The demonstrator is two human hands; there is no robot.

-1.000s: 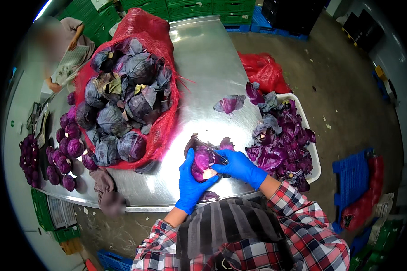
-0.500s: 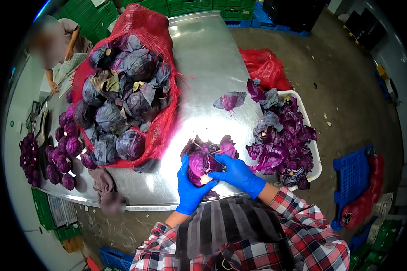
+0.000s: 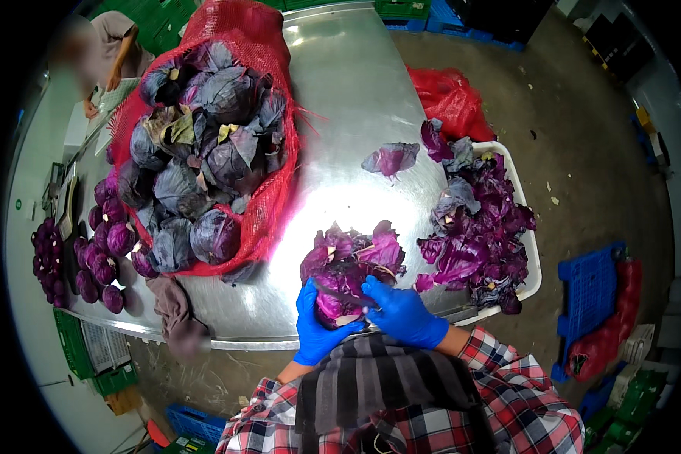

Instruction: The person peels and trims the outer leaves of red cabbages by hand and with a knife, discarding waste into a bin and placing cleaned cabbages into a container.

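My left hand [image 3: 318,327], in a blue glove, is closed round the side of a red cabbage [image 3: 331,309] near the table's front edge. The pale cut stem of the cabbage faces me. My right hand [image 3: 405,312], also gloved in blue, grips what looks like a knife [image 3: 340,293]; its narrow dark blade lies across the cabbage and its handle is hidden in the fingers. Just beyond the cabbage, loose purple leaves [image 3: 382,246] are spread on the metal table [image 3: 348,83]. A single leaf [image 3: 391,158] rests farther off.
A red mesh sack [image 3: 268,219] of untrimmed cabbages lies left of centre. Trimmed cabbages [image 3: 102,265] sit beyond it, near a cloth [image 3: 175,310]. On the right, a white bin [image 3: 533,261] overflows with leaves. Another person [image 3: 117,49] stands at the far left.
The cabbage and both hands have come slightly nearer to me. The dark blade now shows across the cabbage, and more of the loose leaves beyond it are uncovered.
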